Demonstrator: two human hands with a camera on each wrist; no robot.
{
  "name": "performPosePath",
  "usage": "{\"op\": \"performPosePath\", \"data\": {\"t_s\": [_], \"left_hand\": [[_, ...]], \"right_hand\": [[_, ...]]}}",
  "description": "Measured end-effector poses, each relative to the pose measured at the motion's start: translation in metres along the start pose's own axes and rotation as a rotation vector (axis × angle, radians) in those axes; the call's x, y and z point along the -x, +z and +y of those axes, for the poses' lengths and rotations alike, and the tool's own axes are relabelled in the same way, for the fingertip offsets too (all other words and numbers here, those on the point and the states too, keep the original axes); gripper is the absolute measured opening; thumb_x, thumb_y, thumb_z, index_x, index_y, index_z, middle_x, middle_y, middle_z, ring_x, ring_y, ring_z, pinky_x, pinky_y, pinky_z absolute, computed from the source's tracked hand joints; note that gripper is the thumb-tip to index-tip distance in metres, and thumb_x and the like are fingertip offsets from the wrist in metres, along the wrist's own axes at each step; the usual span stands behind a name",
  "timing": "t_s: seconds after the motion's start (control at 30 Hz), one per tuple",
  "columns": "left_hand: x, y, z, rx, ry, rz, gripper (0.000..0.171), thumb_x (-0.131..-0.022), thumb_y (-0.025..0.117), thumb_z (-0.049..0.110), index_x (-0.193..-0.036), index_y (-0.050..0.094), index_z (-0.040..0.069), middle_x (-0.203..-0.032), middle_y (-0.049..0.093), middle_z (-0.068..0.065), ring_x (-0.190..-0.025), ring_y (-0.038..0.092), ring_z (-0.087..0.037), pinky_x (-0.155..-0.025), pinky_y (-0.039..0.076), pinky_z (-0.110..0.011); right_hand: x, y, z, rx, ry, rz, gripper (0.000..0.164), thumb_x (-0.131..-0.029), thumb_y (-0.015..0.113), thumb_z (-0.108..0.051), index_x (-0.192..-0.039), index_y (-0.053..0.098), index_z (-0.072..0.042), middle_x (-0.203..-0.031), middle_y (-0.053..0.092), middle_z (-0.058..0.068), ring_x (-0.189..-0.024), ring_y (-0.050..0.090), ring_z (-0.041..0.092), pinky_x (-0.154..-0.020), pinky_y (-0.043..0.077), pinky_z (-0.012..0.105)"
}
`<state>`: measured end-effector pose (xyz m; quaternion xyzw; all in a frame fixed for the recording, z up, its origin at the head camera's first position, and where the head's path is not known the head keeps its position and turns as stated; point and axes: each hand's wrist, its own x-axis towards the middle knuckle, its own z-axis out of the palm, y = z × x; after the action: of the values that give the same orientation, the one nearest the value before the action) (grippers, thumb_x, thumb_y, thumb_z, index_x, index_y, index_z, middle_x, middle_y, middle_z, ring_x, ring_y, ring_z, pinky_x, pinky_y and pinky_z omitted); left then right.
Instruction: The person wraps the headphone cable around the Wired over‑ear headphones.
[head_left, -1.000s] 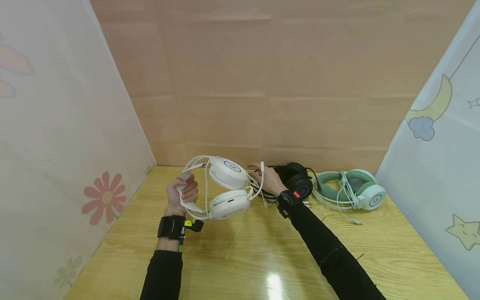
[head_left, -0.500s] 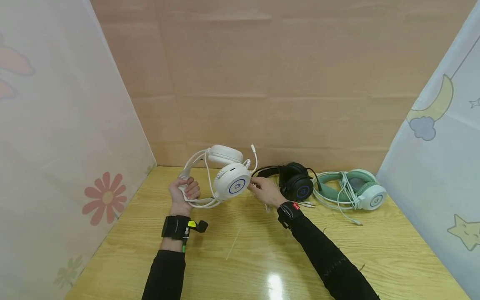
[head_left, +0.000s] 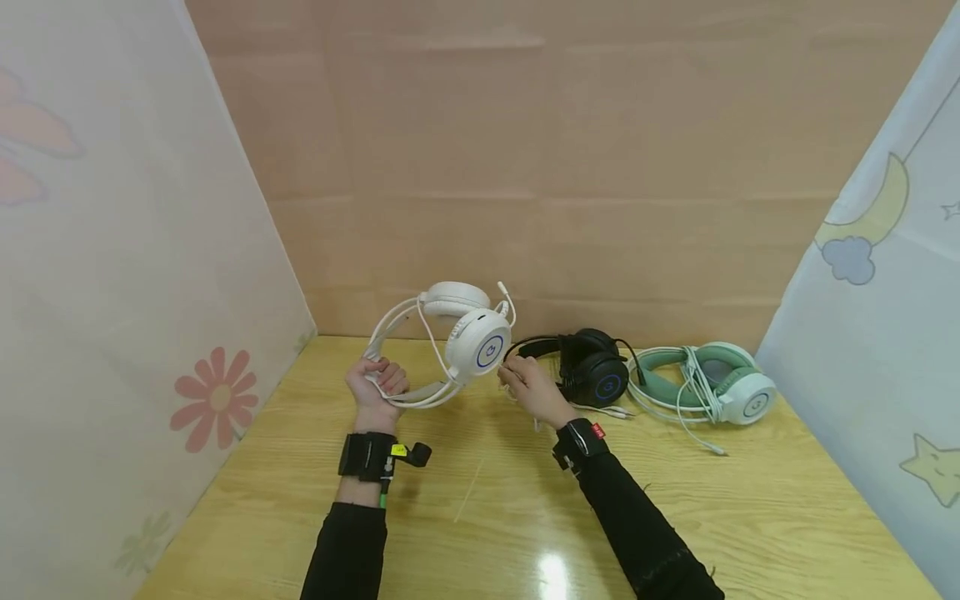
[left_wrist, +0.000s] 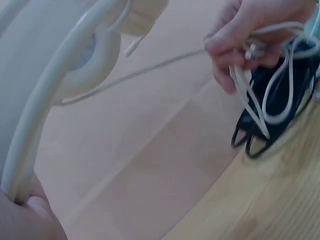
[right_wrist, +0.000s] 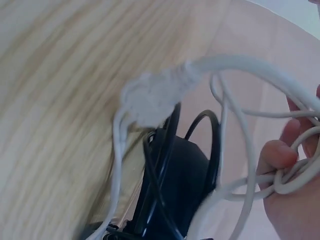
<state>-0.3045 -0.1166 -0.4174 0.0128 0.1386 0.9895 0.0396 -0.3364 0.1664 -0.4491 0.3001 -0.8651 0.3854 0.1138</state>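
Note:
My left hand (head_left: 378, 392) grips the headband of a white headset (head_left: 482, 343), holding it raised above the table. Its ear cups point right, one round logo faces me, and a short microphone boom sticks up behind them. In the left wrist view the headset's white cable (left_wrist: 150, 71) runs from an ear cup across to the other hand. My right hand (head_left: 534, 390) holds several loops of this cable, its thumb and fingers curled around them in the right wrist view. A white splitter piece (right_wrist: 150, 97) with two thinner leads hangs from the loops.
A black headset (head_left: 596, 371) lies just beyond my right hand, its cable ends on the table. Beside it on the right sits a green and white headset (head_left: 738, 392) with a bundled cable. Brown paper (head_left: 450, 150) backs the wooden table (head_left: 480, 517); patterned sheets flank it.
The white headset has turned and risen, bringing an ear cup's logo round toward me. My left hand has shifted slightly right. My right hand stays near the black headset.

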Motion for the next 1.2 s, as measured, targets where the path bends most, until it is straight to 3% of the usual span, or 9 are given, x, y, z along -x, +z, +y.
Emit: {"op": "performPosePath", "data": {"t_s": [0.1, 0.33, 0.6, 0.7, 0.8, 0.9, 1.03, 1.2], "left_hand": [[-0.001, 0.003, -0.004, 0.026, 0.017, 0.047, 0.026, -0.082, 0.023, 0.008, -0.059, 0.034, 0.015, -0.056, 0.018, 0.007, -0.045, 0.013, -0.007, -0.031, 0.029, -0.022], [0.001, 0.003, -0.016, 0.043, 0.068, 0.118, 0.022, -0.081, 0.024, 0.006, -0.065, 0.034, 0.014, -0.051, 0.023, 0.006, -0.033, 0.026, -0.009, -0.03, 0.03, -0.023], [0.0, 0.011, -0.024, 0.023, 0.105, 0.116, 0.023, -0.081, 0.025, 0.005, -0.064, 0.035, 0.015, -0.046, 0.028, 0.006, -0.033, 0.029, -0.008, -0.032, 0.029, -0.021], [0.001, 0.014, -0.027, 0.035, 0.099, 0.128, 0.023, -0.081, 0.024, 0.006, -0.062, 0.035, 0.015, -0.048, 0.025, 0.006, -0.033, 0.029, -0.008, -0.031, 0.029, -0.021], [0.002, 0.015, -0.029, 0.057, 0.11, 0.167, 0.021, -0.08, 0.025, 0.006, -0.062, 0.031, 0.016, -0.048, 0.025, 0.006, -0.033, 0.029, -0.008, -0.032, 0.029, -0.021], [0.002, 0.015, -0.03, 0.051, 0.142, 0.2, 0.016, -0.081, 0.024, 0.006, -0.075, 0.032, 0.019, -0.049, 0.024, 0.006, -0.034, 0.027, -0.008, -0.033, 0.027, -0.02], [0.0, 0.014, -0.031, 0.017, 0.188, 0.23, 0.017, -0.08, 0.023, 0.005, -0.085, 0.027, 0.02, -0.05, 0.023, 0.006, -0.035, 0.026, -0.008, -0.036, 0.024, -0.02], [-0.002, 0.01, -0.032, -0.023, 0.27, 0.276, 0.016, -0.077, 0.025, 0.004, -0.073, 0.025, 0.019, -0.045, 0.027, 0.007, -0.033, 0.027, -0.007, -0.036, 0.022, -0.02]], "right_hand": [[0.002, 0.002, -0.005, -0.025, 0.024, 0.02, 0.03, -0.105, 0.044, -0.024, -0.088, 0.064, -0.008, -0.081, 0.062, 0.007, -0.075, 0.049, 0.018, -0.078, 0.039, 0.037], [0.024, 0.01, -0.014, -0.032, 0.166, 0.013, 0.031, -0.104, 0.045, -0.029, -0.087, 0.065, -0.014, -0.083, 0.062, -0.002, -0.076, 0.054, 0.013, -0.068, 0.045, 0.031], [0.025, 0.014, -0.026, 0.032, 0.129, -0.09, 0.039, -0.104, 0.044, -0.032, -0.079, 0.061, -0.006, -0.071, 0.053, -0.001, -0.071, 0.046, 0.015, -0.07, 0.039, 0.033], [0.024, 0.014, -0.031, 0.053, 0.101, -0.129, 0.031, -0.104, 0.046, -0.026, -0.091, 0.067, -0.008, -0.073, 0.055, -0.001, -0.07, 0.046, 0.012, -0.071, 0.04, 0.032], [0.025, 0.016, -0.037, 0.067, 0.083, -0.167, 0.026, -0.103, 0.047, -0.019, -0.114, 0.069, -0.009, -0.076, 0.058, 0.003, -0.064, 0.045, 0.009, -0.067, 0.042, 0.029], [0.025, 0.017, -0.041, 0.084, 0.046, -0.204, 0.029, -0.102, 0.049, -0.015, -0.126, 0.065, -0.011, -0.084, 0.066, 0.007, -0.064, 0.046, 0.009, -0.067, 0.044, 0.029], [0.025, 0.016, -0.045, 0.1, 0.01, -0.198, 0.023, -0.101, 0.052, -0.014, -0.116, 0.069, -0.011, -0.094, 0.071, 0.007, -0.072, 0.051, 0.013, -0.074, 0.045, 0.034], [0.024, 0.012, -0.044, 0.146, 0.021, -0.12, 0.016, -0.1, 0.054, -0.017, -0.095, 0.069, -0.016, -0.075, 0.06, -0.001, -0.07, 0.045, 0.012, -0.071, 0.04, 0.031]]}}
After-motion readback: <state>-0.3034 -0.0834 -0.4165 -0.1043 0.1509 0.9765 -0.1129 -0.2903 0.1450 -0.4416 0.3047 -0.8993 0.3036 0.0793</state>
